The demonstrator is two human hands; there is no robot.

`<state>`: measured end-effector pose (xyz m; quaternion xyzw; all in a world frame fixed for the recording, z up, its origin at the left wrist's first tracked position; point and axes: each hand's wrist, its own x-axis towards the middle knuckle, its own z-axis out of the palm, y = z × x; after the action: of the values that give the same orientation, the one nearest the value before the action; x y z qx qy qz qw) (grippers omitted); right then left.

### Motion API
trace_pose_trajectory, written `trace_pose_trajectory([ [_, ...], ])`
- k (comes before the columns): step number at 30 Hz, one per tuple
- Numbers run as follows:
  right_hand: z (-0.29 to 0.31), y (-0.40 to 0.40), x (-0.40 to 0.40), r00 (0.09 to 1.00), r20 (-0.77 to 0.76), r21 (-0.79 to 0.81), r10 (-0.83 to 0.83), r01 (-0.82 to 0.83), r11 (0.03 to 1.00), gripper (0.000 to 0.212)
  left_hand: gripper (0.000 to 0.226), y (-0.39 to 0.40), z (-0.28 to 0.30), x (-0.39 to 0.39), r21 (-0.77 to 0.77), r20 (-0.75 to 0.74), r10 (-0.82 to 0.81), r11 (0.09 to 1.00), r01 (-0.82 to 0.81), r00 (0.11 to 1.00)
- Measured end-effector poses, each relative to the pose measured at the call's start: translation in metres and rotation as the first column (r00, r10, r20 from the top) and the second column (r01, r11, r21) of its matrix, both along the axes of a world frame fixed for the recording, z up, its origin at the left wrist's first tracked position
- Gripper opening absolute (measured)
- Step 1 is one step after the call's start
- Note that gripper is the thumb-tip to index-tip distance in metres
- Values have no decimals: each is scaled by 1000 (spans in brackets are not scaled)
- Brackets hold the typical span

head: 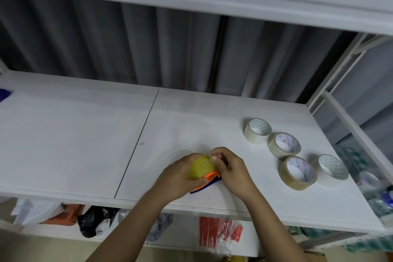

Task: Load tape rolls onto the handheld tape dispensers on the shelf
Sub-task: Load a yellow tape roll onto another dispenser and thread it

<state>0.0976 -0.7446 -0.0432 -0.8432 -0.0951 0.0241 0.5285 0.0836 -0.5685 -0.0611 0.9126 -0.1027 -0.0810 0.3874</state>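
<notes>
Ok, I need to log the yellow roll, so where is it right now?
In the head view, the yellow tape roll is low and centre, gripped by the left hand against the orange-and-blue dispenser, with the right hand pinching at its top.

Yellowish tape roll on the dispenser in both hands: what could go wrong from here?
The yellowish roll may not be fully seated on the orange-and-blue dispenser; the left hand hides the hub. The right hand pinches at the roll's edge, so the tape end could stick back down. Both sit near the shelf front edge.
</notes>
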Motion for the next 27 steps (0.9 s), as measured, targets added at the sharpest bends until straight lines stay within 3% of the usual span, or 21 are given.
trace_pose_trajectory([
  [12,10,-1,5,989,-147,17,23,-21,1000,33,65,-3,6,-4,12,6,8,1000,-8,1000],
  [22,6,7,1,984,170,-373,51,17,928,8,58,-7,12,-6,22,26,7,1000,-7,1000],
  [27,9,12,1,931,313,-554,188,18,833,16,58,-8,13,-6,26,22,15,1000,-16,1000],
])
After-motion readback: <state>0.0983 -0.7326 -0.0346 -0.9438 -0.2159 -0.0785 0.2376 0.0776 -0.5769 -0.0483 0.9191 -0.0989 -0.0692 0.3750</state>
